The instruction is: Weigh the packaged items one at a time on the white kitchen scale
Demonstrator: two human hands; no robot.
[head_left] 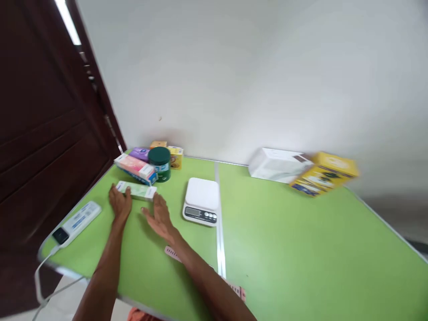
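Note:
My left hand lies on the green table with its fingers stretched out, touching the near left end of a pale green and white box that lies flat. My right hand hovers open, palm toward the left, just in front of the box's right end and not gripping it. A white kitchen scale stands just right of my right hand.
Behind the box lie a pink-orange carton, a purple packet, a dark green jar and yellow boxes. A white power strip rests at the left edge. A white box and a yellow box sit at the back right. A pink strip lies under my right forearm.

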